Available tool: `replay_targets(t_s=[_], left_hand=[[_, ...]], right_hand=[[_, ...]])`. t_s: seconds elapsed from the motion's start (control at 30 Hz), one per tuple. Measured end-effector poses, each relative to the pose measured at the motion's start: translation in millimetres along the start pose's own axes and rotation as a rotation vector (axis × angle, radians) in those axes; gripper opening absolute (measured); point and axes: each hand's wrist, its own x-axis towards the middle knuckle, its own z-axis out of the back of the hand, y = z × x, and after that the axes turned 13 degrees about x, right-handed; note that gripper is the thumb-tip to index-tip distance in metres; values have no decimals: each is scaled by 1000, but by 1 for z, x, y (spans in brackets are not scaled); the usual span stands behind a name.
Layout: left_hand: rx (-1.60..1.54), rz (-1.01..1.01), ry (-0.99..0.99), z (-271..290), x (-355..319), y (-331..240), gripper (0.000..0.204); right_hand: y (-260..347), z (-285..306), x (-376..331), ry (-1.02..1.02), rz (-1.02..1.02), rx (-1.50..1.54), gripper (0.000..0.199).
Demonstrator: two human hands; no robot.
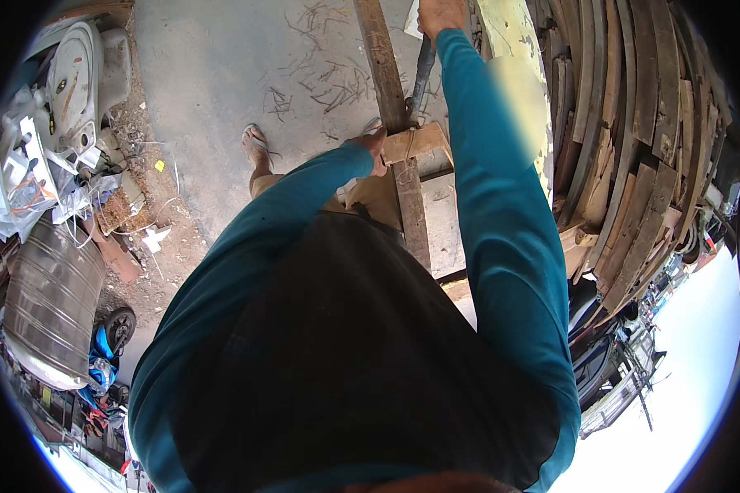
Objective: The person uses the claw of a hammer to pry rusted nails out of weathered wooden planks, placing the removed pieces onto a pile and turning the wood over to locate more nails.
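I look straight down my own body in a teal long-sleeved top. My left hand (372, 148) grips a small pale wooden block (418, 142) that sits across a long dark wooden beam (396, 123) running away from me. My right hand (441, 15), raised at the top edge, is closed around the upper end of a dark handle (422, 74) that slants down to the beam beside the block. What the handle ends in is hidden behind the beam. My sandalled foot (256, 144) stands on the concrete floor (214, 74) left of the beam.
A tall stack of curved wooden planks (633, 148) fills the right side. A yellowish board (514, 49) leans beside it. Wood shavings (321, 82) litter the concrete. At the left lie a metal drum (49, 296), white appliance casings (78, 74) and assorted scrap.
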Motion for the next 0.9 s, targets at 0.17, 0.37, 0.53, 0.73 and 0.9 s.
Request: replay_targets(t_s=[0.17,0.37,0.53,0.73,0.9], left_hand=[[-80,22,-18,-7,-8,-1,92],[-496,12,55,-22,-54,53,74],[-1278,-74,107,2,-113,98,55],[-1768,-407,230,97,-128,69,61],[-1868,-431,412,130,-108,54,77]], right_hand=[[-9,14,-11,47,25,101,33],[75,101,-82,-148,234,689,32],[130,134,-157,-270,351,874,39],[175,104,-250,-528,535,945,43],[178,94,-287,-605,597,903,42]])
